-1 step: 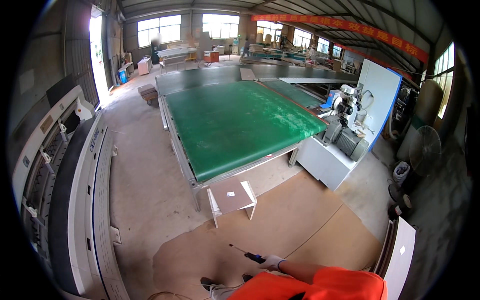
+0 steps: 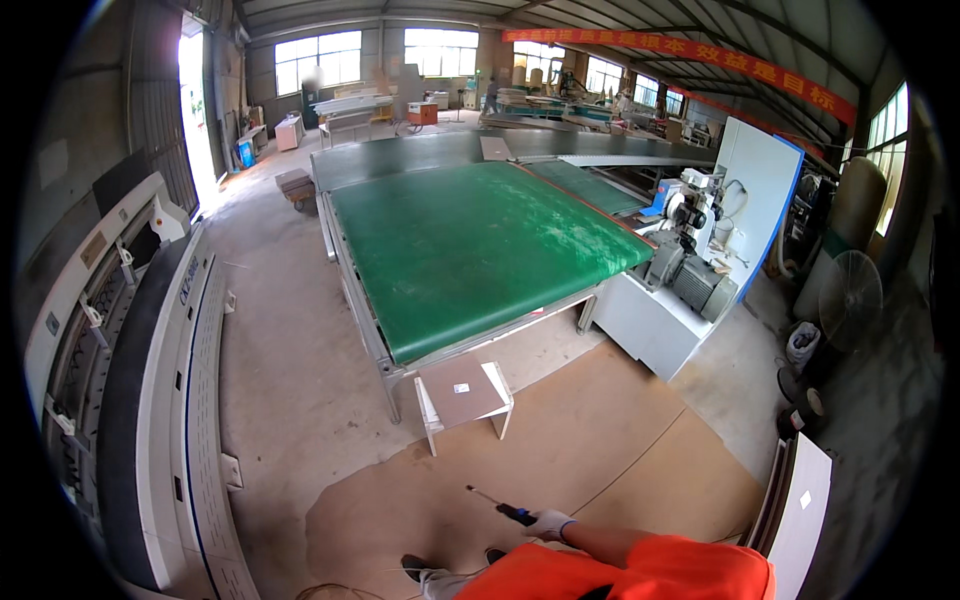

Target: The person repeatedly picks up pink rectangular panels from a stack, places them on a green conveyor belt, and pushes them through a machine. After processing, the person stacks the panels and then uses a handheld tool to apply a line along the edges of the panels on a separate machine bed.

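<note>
Gloved right hand gripping a slim tool above a brown floor covering

My right hand [image 2: 548,526], in a pale glove, is low in the view, its fingers closed around the dark handle of a screwdriver-like tool [image 2: 518,516]. The tool's thin shaft points forward and to my left, over the brown floor covering [image 2: 580,440]. My left hand is out of view; I cannot tell how its fingers stand. Ahead stands a small stool [image 2: 450,382] with a brown top and white legs, near the front edge of a wide green conveyor [image 2: 470,260]. A grey motor [image 2: 703,288] sits to the conveyor's right.
</note>
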Tool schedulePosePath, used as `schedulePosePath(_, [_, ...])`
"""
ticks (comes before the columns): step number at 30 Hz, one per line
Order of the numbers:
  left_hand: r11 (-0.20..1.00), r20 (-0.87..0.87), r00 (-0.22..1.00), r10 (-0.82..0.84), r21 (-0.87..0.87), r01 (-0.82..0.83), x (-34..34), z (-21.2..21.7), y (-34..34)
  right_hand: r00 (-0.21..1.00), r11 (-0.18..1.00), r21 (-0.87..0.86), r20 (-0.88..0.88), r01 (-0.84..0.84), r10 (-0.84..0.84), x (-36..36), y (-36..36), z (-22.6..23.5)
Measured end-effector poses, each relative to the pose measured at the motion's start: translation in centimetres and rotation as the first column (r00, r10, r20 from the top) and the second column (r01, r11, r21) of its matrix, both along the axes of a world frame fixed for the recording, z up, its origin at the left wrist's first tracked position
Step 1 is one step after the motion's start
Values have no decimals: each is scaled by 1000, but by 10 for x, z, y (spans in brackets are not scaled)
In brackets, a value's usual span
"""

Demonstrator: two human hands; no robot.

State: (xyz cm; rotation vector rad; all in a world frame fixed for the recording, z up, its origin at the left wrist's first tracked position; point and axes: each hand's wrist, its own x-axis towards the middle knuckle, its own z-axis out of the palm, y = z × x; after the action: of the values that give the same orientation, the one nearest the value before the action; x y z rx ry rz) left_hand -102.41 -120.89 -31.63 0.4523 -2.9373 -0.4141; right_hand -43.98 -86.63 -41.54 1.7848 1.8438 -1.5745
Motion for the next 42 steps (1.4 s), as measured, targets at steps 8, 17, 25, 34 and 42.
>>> schedulePosePath(8, [992,91,988,122,2,-123,-7,-2,-45,986,993,-94,158,67,-52,47,-33,-25])
schedulePosePath(17, [975,144,965,218,5,-221,0,-9,-98,878,924,-145,288,-355,383,-14,9,-18])
schedulePosePath(25, [968,163,955,248,8,-252,0,-10,-109,841,879,-171,258,-445,476,-32,9,-20])
schedulePosePath(34, [964,160,952,262,7,-267,5,-7,-116,889,949,-112,332,-294,315,-5,0,-24])
schedulePosePath(42, [962,157,950,271,3,-275,10,-5,-123,891,936,-98,285,-339,352,-13,3,-18])
